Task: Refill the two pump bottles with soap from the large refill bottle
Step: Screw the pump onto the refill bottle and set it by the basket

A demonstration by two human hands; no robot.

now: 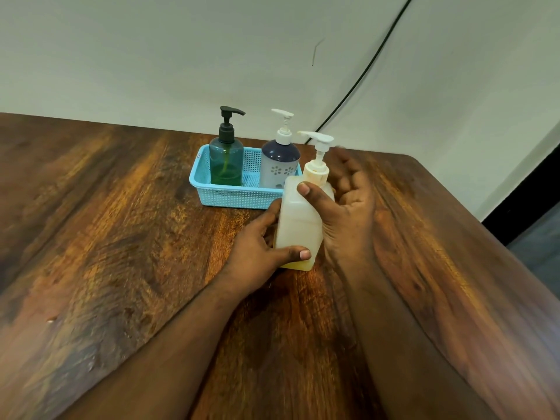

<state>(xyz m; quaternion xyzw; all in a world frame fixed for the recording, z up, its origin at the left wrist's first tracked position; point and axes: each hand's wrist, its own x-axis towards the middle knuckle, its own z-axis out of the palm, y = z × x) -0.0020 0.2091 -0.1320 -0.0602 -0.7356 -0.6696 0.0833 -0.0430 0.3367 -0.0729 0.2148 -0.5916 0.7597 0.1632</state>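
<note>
A large translucent refill bottle (298, 225) with a white pump top stands on the wooden table, a little yellowish soap at its bottom. My left hand (260, 247) grips its lower part, thumb across the front. My right hand (348, 207) lies against its right side, thumb on the bottle's shoulder and fingers straight and blurred beside the pump neck. Behind it, a light blue basket (224, 197) holds two pump bottles: a teal see-through one (226, 163) with a black pump and green soap low inside, and a dark blue and white flowered one (280, 165) with a white pump.
The basket stands near the table's far edge by a white wall. A black cable (363, 74) runs down the wall behind the bottles. The table's right edge (485, 225) drops off to a dark floor.
</note>
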